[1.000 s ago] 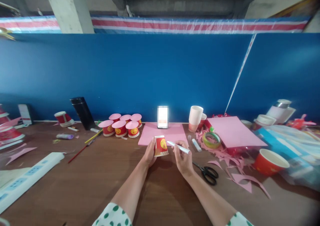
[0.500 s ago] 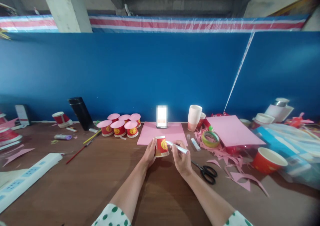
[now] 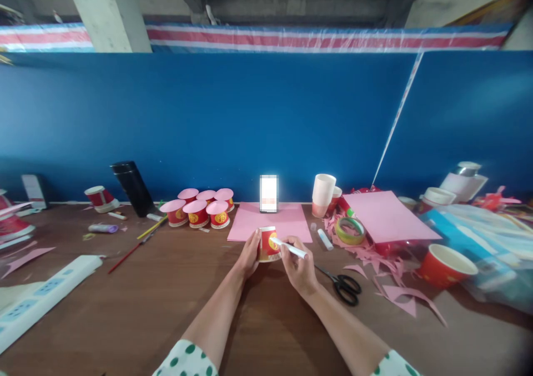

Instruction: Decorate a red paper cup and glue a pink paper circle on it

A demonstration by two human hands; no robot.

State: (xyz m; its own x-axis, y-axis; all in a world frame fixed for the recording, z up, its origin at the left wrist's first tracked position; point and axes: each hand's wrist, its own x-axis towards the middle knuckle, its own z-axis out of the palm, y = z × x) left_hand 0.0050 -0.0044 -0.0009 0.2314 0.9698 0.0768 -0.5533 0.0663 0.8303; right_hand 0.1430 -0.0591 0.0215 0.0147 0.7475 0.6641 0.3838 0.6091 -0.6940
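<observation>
Desk [image 3: 175, 287] of brown colour carries everything that I work with from afar. At its back lie flat pink sheets [image 3: 246, 223], and left of them stand six red cups [image 3: 199, 216] with round pink tops. In front of the sheets, the left grip [image 3: 250, 252] is wrapped around the side of one paper cup [image 3: 266, 247] and holds it, as it seems, a little above the desk. The right grip [image 3: 300, 265] has a white pen-like stick [image 3: 296, 251] pinched narrowly.

I judge this cup to be light, with a thin wall which is rather stiff but may dent when I press too strongly; it should not slip much. It is best for me to take it by the side, softly, so the front stays free. In look it is red, with a gold round print, a white band at the upper end and a pale border below. The stick is smallest; its tip lies over the print, but whether it touches, I cannot tell.
</observation>
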